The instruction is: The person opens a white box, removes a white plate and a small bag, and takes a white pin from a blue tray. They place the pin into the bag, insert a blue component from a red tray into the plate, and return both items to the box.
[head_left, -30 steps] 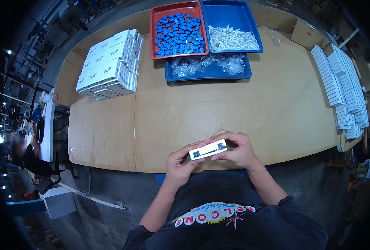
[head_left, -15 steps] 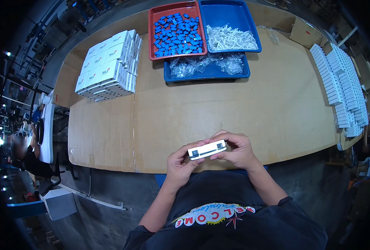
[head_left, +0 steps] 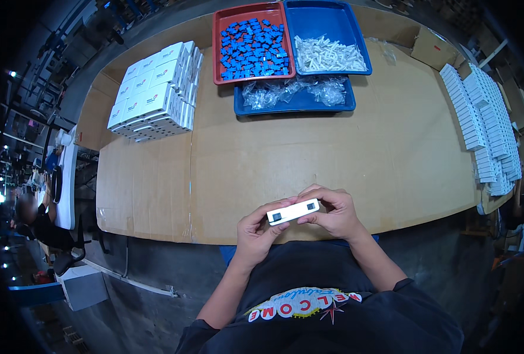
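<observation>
Close in front of my body, over the table's near edge, I hold a small white plastic case [head_left: 294, 212] with two dark square openings in the side that shows. My left hand [head_left: 256, 233] grips its left end, thumb below and fingers on top. On the right end, my right hand [head_left: 337, 215] pinches it the same way. A thin dark seam shows at the case's lower left, beside my left thumb. What is inside the case is hidden.
Across the cardboard-covered table [head_left: 327, 150] stand a red tray [head_left: 217, 59] of blue parts, a blue tray [head_left: 321, 12] of white pieces and another blue tray [head_left: 294, 110] of clear plastic bags. White boxes [head_left: 149, 88] are stacked left; white cases [head_left: 486, 124] are stacked right.
The long dark gap along the case's lower side has closed, leaving a short seam at the left. Both hands keep nearly the same place and grip.
</observation>
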Demonstrator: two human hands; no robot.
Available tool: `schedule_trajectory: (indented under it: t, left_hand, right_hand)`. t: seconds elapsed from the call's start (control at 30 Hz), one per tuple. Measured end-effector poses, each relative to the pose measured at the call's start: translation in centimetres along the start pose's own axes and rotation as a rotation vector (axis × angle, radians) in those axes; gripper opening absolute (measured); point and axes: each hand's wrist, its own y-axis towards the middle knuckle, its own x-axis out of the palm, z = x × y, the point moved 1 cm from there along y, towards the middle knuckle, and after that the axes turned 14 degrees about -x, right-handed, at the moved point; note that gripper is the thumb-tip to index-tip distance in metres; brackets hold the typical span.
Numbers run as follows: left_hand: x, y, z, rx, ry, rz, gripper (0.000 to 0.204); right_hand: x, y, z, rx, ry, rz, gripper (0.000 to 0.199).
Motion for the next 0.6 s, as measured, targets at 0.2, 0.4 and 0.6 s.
schedule_trajectory:
  t: [0.2,0.4,0.6]
  left_hand:
    - [1.9,0.3,1.3,-0.026,-0.146,0.106,0.037]
    - [-0.2,0.3,0.5,0.071,0.314,0.115,0.037]
    - [0.6,-0.1,1.9,0.088,0.358,0.109,0.036]
  right_hand:
    - [0.1,-0.9,0.6,0.159,0.165,0.131,0.040]
    - [-0.1,1.4,-1.9,0.057,-0.108,-0.054,0.046]
    - [-0.1,1.8,-3.7,0.059,-0.170,-0.148,0.030]
